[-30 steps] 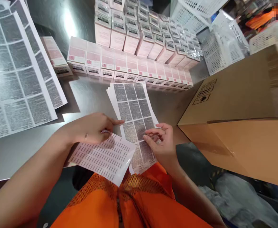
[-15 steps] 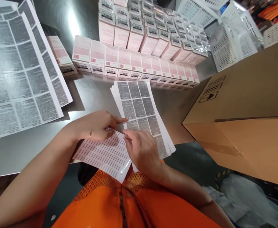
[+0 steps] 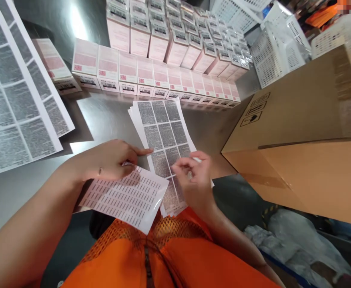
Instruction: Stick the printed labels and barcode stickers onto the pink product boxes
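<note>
My left hand (image 3: 112,160) grips the upper edge of a sheet of small printed labels (image 3: 127,196). Its index finger stretches out and touches the left edge of a stack of sheets with dark text blocks (image 3: 165,134). Over the right side of that stack is my right hand (image 3: 195,172), thumb and fingers drawn together in a pinch. Whatever lies between those fingertips is too small and blurred to name. The label sheet overlaps the lower left of the stack and hangs over the table's front edge.
A row of pink-and-white boxes (image 3: 127,74) crosses the metal table (image 3: 103,120), with upright plastic-topped boxes (image 3: 159,42) behind. Larger printed sheets (image 3: 16,92) lie at left. An open cardboard box (image 3: 298,120) stands at right, white baskets (image 3: 274,56) beyond it.
My right hand has lifted off the label sheet's corner and moved right, over the stack of dark-text sheets. My left hand keeps its grip. The whole view has shifted slightly.
</note>
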Demonstrator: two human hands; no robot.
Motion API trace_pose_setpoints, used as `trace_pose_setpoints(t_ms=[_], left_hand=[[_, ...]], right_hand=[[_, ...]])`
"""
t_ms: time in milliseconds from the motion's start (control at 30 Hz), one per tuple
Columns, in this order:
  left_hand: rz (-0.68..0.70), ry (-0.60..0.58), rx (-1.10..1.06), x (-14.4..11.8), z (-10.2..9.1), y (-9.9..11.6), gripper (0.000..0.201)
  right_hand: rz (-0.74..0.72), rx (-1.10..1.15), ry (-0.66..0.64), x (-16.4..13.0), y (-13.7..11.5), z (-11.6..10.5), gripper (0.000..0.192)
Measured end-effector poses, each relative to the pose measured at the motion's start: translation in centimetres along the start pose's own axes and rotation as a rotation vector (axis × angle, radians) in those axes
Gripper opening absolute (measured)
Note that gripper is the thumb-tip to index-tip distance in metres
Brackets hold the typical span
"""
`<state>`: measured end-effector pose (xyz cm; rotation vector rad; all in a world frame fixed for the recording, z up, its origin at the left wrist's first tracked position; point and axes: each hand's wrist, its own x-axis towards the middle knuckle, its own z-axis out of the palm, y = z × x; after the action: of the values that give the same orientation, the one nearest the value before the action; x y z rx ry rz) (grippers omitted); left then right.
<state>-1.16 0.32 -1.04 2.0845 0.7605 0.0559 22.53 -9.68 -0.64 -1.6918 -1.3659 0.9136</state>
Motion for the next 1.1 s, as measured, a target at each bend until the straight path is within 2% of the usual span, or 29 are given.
trace_pose_setpoints(t_ms=[67, 133, 233, 433, 700, 1100], left_hand=[[-0.018, -0.066, 0.02, 0.1, 0.0, 0.0, 0.024], [-0.027, -0.088, 0.045, 0.1, 0.1, 0.1, 0.025], [-0.032, -0.093, 0.077, 0.2, 0.1, 0.1, 0.028], [-0.047, -0.084, 0.047, 0.2, 0.1, -0.1, 0.025], [-0.032, -0.082, 0.033, 0.3, 0.2, -0.3, 0.026], [-0.016, -0.078, 0.057, 0.3, 0.0, 0.0, 0.024]], right_hand=[[0.152, 0.102, 0.098, 0.2, 0.8, -1.7, 0.042], [0.247, 0.166, 0.107, 0.3, 1.6, -2.6, 0.046], [0.309, 0.174, 0.099, -0.1, 2.6, -2.4, 0.046], [0.264, 0.055, 0.1, -0.9, 2.9, -1.0, 0.037], [0.178, -0.062, 0.085, -1.4, 3.3, -0.8, 0.031], [0.155, -0.234, 0.109, -1.7, 3.6, -0.2, 0.027]])
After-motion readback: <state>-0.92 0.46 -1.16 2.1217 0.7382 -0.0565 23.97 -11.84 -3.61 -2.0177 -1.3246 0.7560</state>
